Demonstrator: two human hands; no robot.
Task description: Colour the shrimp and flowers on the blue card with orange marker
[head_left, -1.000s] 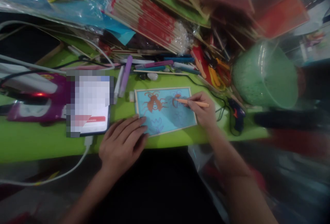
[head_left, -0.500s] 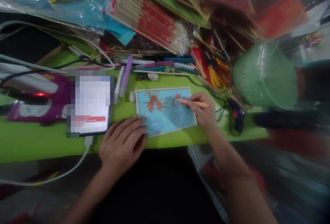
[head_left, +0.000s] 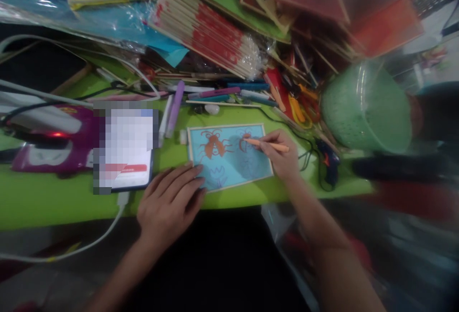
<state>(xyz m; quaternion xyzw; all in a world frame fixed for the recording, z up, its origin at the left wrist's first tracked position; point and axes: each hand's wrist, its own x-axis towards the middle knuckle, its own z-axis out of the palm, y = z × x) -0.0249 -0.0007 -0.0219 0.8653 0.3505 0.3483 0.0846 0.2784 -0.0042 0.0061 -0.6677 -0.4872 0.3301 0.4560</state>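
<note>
A light blue framed card (head_left: pixel 233 173) lies on the green table. On its upper left is an orange-brown beetle drawing (head_left: pixel 214 146); a smaller, partly coloured insect outline (head_left: pixel 244 144) is at its upper right. Faint purple outlines, one like a tulip, run along the lower part. My right hand (head_left: pixel 281 155) pinches an orange marker (head_left: pixel 268 145), its tip on the small insect. My left hand (head_left: pixel 172 197) rests flat with fingers stretched out, fingertips over the card's lower left edge.
A phone (head_left: pixel 131 149) on a white cable stands left, beside a purple power strip (head_left: pixel 53 156). Purple marker (head_left: pixel 175 108), pens, scissors (head_left: pixel 299 111) and a bundle of sticks (head_left: pixel 206 29) crowd the back. At right are a green basket (head_left: pixel 366 106) and a glue gun (head_left: pixel 328 161).
The marker tip has shifted only slightly over the small insect drawing. My left hand stays in place on the card's edge. The view has moved a little.
</note>
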